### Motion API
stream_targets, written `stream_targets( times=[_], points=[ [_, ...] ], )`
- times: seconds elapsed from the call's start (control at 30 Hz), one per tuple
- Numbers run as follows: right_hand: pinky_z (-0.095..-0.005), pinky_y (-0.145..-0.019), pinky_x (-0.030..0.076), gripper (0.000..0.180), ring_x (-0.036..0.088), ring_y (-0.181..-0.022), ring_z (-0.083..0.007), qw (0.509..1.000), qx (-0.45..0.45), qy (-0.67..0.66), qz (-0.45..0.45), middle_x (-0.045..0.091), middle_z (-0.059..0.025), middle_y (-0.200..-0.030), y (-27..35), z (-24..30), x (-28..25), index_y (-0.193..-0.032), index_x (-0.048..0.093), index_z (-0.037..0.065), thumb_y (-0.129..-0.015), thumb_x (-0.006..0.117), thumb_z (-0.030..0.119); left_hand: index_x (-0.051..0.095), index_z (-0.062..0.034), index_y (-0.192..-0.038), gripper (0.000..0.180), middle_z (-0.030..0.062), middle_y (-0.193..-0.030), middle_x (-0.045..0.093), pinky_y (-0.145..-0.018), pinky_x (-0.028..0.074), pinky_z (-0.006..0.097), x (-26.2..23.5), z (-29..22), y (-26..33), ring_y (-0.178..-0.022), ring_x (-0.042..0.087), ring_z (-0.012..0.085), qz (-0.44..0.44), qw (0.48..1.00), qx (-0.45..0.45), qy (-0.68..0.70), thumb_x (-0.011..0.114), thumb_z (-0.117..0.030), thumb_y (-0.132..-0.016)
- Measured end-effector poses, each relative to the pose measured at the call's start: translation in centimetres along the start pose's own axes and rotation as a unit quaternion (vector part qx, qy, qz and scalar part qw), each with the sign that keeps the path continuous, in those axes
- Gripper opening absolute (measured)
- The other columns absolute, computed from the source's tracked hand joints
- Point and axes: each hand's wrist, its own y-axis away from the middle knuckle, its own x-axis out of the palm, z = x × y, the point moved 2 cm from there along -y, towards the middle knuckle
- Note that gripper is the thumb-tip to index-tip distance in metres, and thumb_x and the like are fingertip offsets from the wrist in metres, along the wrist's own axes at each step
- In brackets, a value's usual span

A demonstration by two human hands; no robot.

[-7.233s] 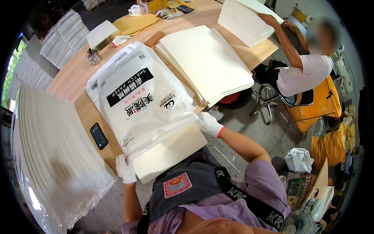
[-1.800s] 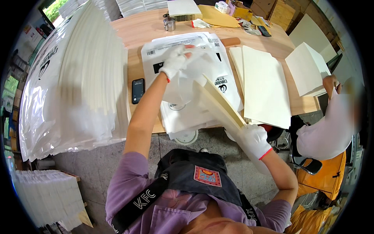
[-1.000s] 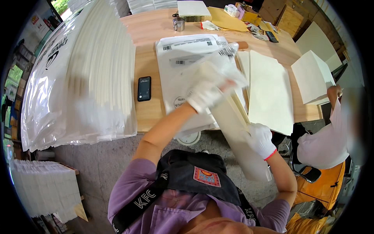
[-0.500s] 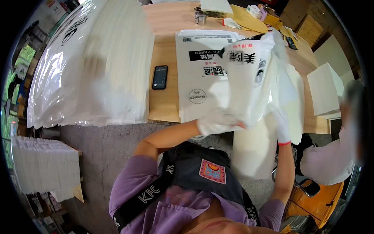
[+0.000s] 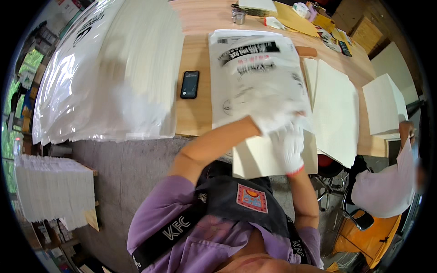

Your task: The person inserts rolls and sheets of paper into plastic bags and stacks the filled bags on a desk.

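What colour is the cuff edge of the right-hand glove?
Red: the cuff edge stands out against the white glove, best in the head view.

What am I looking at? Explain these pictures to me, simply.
There is no machine: these are a person's own two hands, gloved in white. Every picture comes from a wide camera worn on the head, looking down, so straight edges bend. The right hand lies on pale paper that sticks out at the near end of a printed plastic bag. The left hand is blurred over the bag's near end, so its grip is unclear. On the table lie a phone and loose sheets; a plastic-wrapped pile stands at the left.
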Motion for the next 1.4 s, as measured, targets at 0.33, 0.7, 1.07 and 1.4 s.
stream_targets(
  times=[0.33,0.7,1.07,1.4],
  points=[
    [-0.0436,-0.084,0.050,0.041,0.062,-0.098,-0.0383,0.934,0.290,-0.126,0.166,0.065,-0.0230,-0.103,7.0,-14.7,10.9,-0.121,0.056,0.008,-0.084,0.064,0.023,0.066,-0.0148,-0.102,0.020,0.0086,-0.107,0.063,-0.078,0.049,0.037,4.6,10.5,12.4,-0.098,0.060,0.0246,-0.001,0.961,-0.248,-0.121,0.061,-0.026,-0.086],
    [-0.0479,-0.065,0.045,0.034,0.059,-0.070,-0.0418,0.903,0.183,-0.256,0.291,0.059,-0.0225,-0.070,16.9,-10.2,4.0,-0.076,0.059,0.000,-0.092,0.045,0.026,0.054,-0.0119,-0.080,0.016,0.0081,-0.077,0.055,-0.064,0.046,0.042,-4.4,7.0,23.4,-0.075,0.059,0.0304,-0.065,0.935,-0.169,-0.305,0.067,-0.010,-0.071],
    [-0.0374,-0.077,0.053,0.030,0.066,-0.088,-0.0283,0.670,0.244,-0.412,0.567,0.067,-0.0102,-0.102,19.5,-10.1,-1.0,-0.108,0.066,0.010,-0.090,0.051,0.030,0.062,-0.0045,-0.096,0.016,0.0071,-0.094,0.066,-0.081,0.049,0.035,-0.7,5.2,30.3,-0.093,0.063,0.0209,-0.216,0.885,-0.359,0.201,0.066,-0.011,-0.082],
    [-0.0303,-0.083,0.051,0.036,0.060,-0.099,-0.0158,0.485,0.482,-0.693,0.229,0.063,-0.0067,-0.109,16.9,-4.0,9.1,-0.128,0.051,0.003,-0.097,0.053,0.020,0.050,-0.0001,-0.131,0.043,0.0150,-0.117,0.064,-0.095,0.045,0.033,-6.8,3.5,20.0,-0.109,0.060,0.0217,-0.074,0.948,-0.281,0.128,0.054,-0.023,-0.096]
  ],
)
